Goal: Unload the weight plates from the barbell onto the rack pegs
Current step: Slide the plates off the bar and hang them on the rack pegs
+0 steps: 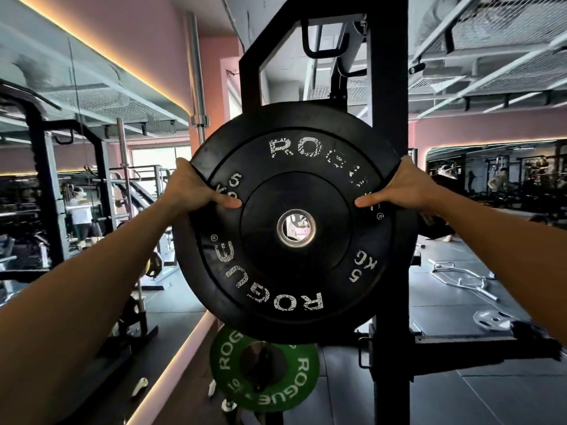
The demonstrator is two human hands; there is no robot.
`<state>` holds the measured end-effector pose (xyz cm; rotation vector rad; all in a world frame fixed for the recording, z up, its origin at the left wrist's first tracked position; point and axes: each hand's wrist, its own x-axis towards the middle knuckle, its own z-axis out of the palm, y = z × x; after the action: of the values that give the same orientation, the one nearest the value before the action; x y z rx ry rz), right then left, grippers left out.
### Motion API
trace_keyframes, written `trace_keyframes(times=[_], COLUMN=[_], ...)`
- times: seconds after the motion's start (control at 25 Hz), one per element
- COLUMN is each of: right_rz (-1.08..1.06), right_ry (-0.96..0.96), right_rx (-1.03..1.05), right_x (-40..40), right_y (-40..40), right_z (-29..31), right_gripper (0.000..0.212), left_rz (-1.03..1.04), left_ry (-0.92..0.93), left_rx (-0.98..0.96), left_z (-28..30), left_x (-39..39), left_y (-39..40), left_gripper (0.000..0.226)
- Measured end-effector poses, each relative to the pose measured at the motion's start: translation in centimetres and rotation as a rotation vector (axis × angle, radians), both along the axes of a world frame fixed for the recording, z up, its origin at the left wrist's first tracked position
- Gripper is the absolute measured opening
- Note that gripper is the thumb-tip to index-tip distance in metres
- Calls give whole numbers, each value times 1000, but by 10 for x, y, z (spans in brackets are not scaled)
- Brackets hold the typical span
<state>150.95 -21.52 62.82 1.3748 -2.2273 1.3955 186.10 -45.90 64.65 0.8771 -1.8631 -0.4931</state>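
A black 5 kg bumper plate (pixel 294 271) with white lettering fills the middle of the head view, held upright in front of the black rack upright (pixel 389 87). My left hand (pixel 196 188) grips its left rim, thumb across the face. My right hand (pixel 405 188) grips the right rim the same way. Another black plate's edge (pixel 408 240) shows just behind it. The steel centre hole (pixel 296 228) is open, with no peg showing through it. Below hangs a green plate (pixel 300 378) on a lower rack peg.
A mirror wall (pixel 76 210) runs along the left with another rack reflected in it. A vertical barbell (pixel 196 72) stands by the pink wall. On the dark floor at right lie a silver curl bar (pixel 460 277) and a small grey plate (pixel 491 320).
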Motion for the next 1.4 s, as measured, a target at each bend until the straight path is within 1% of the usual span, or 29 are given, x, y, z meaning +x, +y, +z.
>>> trace_keyframes(times=[0.08, 0.2, 0.32, 0.4, 0.56, 0.6, 0.72, 0.8, 0.92, 1.04, 1.24, 1.32, 1.4], right_rz=[6, -17, -6, 10, -8, -20, -43, -49, -70, -94, -104, -111, -117], right_ry=[-17, -51, -58, -64, -45, -49, -83, -70, -44, -72, -54, -62, -71], right_rx=[-9, -8, 1, 0, 18, 39, 80, 105, 136, 159, 189, 200, 219], right_x=[27, 37, 47, 51, 57, 57, 59, 56, 51, 47, 33, 29, 24], right_y=[-17, -46, -75, -91, -113, -120, -138, -154, -173, -197, -242, -260, -279], right_z=[2, 1, 6, 6, -7, -14, -33, -43, -57, -66, -74, -76, -80], right_gripper=[122, 124, 119, 120, 109, 109, 118, 124, 133, 129, 134, 129, 130], left_rz=[17, 19, 25, 17, -24, -42, -55, -41, -49, -47, -61, -55, -47], left_ry=[-13, -36, -30, -17, -29, -38, -63, -81, -98, -118, -141, -136, -127], left_rx=[-13, -30, -21, -7, 28, 29, 56, 61, 91, 104, 103, 138, 174], left_z=[1, 7, 9, 7, -13, -22, -49, -57, -66, -74, -92, -100, -108], left_x=[6, 12, 18, 18, 16, 14, 9, 7, 1, -4, -18, -26, -34], left_y=[-29, -59, -83, -97, -142, -161, -195, -185, -193, -219, -276, -297, -315], left_gripper=[123, 125, 126, 126, 121, 120, 123, 129, 129, 135, 129, 129, 134])
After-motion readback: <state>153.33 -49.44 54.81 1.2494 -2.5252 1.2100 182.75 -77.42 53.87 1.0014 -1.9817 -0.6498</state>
